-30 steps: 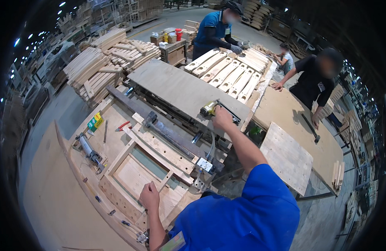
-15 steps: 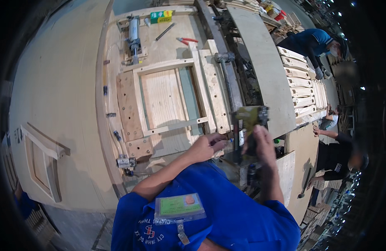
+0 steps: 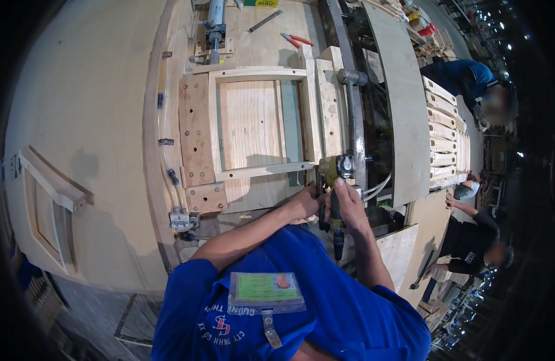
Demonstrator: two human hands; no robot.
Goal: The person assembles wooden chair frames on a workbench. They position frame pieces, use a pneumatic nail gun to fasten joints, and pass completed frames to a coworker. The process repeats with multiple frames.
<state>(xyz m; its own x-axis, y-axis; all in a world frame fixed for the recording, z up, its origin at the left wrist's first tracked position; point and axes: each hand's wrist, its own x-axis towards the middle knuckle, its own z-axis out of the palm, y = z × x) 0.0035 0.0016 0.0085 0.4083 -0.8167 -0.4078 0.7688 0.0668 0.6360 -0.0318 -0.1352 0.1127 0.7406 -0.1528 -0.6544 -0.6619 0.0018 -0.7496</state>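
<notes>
My right hand (image 3: 348, 204) is wrapped round the grip of a yellow-green pistol-shaped air driver (image 3: 329, 168). The tool's front points left, at the near right corner of a pale wooden frame (image 3: 262, 171). Just below that corner my left hand (image 3: 303, 203) is closed beside the driver. Its fingertips are partly hidden, and what they hold cannot be made out. The frame lies on a wooden jig, against a drilled block (image 3: 197, 135) on its left. A second drilled wooden strip (image 3: 330, 108) runs along its right side.
A hammer (image 3: 352, 77) lies on the metal rail to the right. Red-handled pliers (image 3: 297, 41) and an air cylinder (image 3: 215, 27) are at the far side. Another chair-like wooden frame (image 3: 49, 207) lies on the left board. Co-workers stand at the right near slatted wooden pieces (image 3: 441, 132).
My right hand has brought the driver left, up to the frame's near right corner beside my left hand. The whole view has shifted, so the bench appears higher and farther right.
</notes>
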